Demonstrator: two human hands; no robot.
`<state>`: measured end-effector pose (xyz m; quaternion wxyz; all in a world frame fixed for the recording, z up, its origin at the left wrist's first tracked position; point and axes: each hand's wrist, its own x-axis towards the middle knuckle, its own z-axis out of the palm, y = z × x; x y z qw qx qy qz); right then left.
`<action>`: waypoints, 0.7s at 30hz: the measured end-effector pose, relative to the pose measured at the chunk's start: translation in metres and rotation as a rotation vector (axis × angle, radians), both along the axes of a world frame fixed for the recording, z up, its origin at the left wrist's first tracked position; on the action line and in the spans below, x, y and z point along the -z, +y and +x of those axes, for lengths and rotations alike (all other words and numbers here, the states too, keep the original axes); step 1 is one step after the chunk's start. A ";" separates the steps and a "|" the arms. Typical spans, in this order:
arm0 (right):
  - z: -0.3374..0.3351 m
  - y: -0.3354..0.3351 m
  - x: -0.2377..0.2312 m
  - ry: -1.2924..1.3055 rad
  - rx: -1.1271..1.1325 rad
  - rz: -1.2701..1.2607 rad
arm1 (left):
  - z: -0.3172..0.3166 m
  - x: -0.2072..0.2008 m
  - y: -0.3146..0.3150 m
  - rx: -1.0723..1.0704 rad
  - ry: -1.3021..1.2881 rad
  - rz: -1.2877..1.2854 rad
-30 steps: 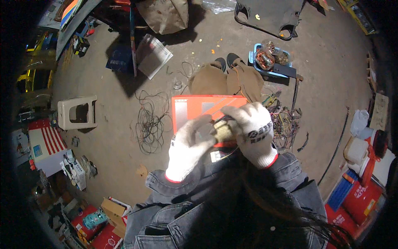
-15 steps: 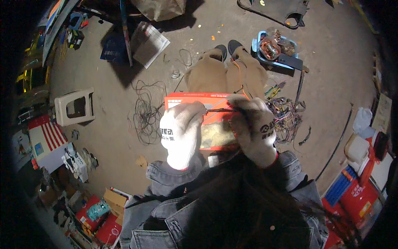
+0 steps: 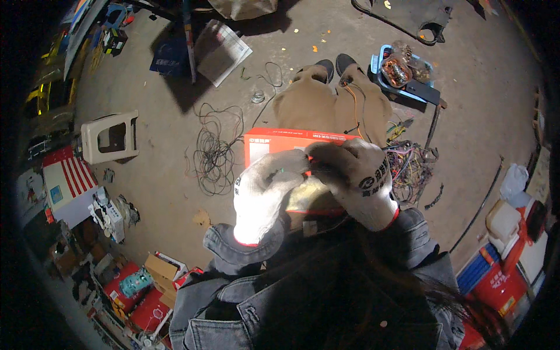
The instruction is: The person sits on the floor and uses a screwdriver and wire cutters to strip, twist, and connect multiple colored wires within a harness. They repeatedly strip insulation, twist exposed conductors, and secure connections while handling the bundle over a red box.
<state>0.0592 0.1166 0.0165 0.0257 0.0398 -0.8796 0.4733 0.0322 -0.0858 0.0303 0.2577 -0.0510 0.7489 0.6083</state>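
My left hand [image 3: 262, 189], in a white knitted glove with darkened fingers, is closed in a pinch over a red box [image 3: 274, 137] on my lap. Opposite it, my right hand [image 3: 364, 178], gloved the same way, also has its fingers closed. The fingertips of both hands nearly meet; the dark wire they pinch is mostly hidden between them. Below the fingers a yellowish patch [image 3: 312, 195] shows on the box; I cannot tell if it is print or a separate thing. An orange wire [image 3: 354, 108] lies over my right trouser leg.
A tangle of thin wire [image 3: 216, 151] lies left of my legs, and a multicoloured wire heap [image 3: 411, 166] lies to the right. Beyond it stands a blue basket [image 3: 382, 61] with bags of copper-coloured pieces. A beige plastic stool [image 3: 93, 140] stands at left; a black rod [image 3: 478, 204] lies at right.
My hands have come closer together. The dark strand stretched between them before is now mostly covered by fingers. The whole view has shifted slightly, so things on the floor appear farther right.
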 end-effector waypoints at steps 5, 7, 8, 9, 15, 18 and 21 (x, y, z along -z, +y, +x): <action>0.002 -0.006 -0.004 -0.031 0.030 -0.174 | 0.012 0.004 0.008 -0.285 -0.271 0.376; 0.005 -0.009 -0.008 -0.022 0.075 -0.278 | 0.017 0.003 0.011 -0.041 -0.125 0.215; 0.005 -0.010 -0.009 -0.046 0.053 -0.263 | 0.023 0.003 0.015 -0.243 -0.335 0.361; 0.005 -0.010 -0.010 -0.061 0.025 -0.235 | 0.025 0.002 0.017 -0.212 -0.314 0.343; 0.009 -0.014 -0.006 0.018 -0.012 -0.014 | 0.032 0.012 0.019 -0.209 -0.071 -0.089; 0.013 -0.015 -0.002 -0.058 -0.084 -0.063 | 0.033 0.016 0.010 -0.126 0.170 -0.165; 0.020 -0.015 -0.002 -0.204 -0.137 -0.217 | 0.030 0.015 -0.001 0.028 0.427 -0.230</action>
